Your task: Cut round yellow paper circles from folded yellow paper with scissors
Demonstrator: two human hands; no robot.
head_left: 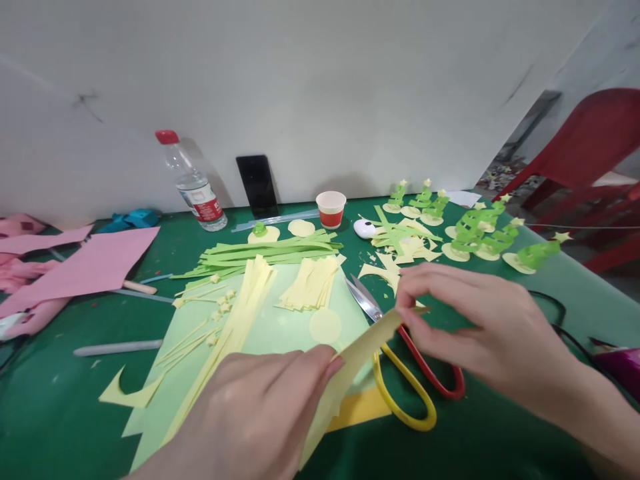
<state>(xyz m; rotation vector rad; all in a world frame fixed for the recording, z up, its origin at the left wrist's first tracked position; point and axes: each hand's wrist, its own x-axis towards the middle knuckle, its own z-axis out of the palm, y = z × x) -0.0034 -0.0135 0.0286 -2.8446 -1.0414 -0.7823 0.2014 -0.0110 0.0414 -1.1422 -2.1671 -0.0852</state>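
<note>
A pale yellow paper piece [345, 377] is held between both hands. My left hand [265, 403] pinches its near side between thumb and fingers. At the paper's far right end, my right hand [470, 320] has thumb and forefinger closed on it. Beneath lie scissors [367, 300] with one yellow and one red handle, blades a little apart. Light green sheets [280, 327] carry long yellow strips [245, 300], a stack of short yellow strips [311, 283] and a yellow paper circle [325, 325]. Green strips [270, 252] lie behind them.
Several green spiral paper pieces with stars [470, 230] stand at the right. A paper cup [331, 208], a phone [257, 187] and a bottle [197, 193] are by the wall. Pink paper [95, 263] lies left; yellow and green scraps [405, 243] lie behind the scissors.
</note>
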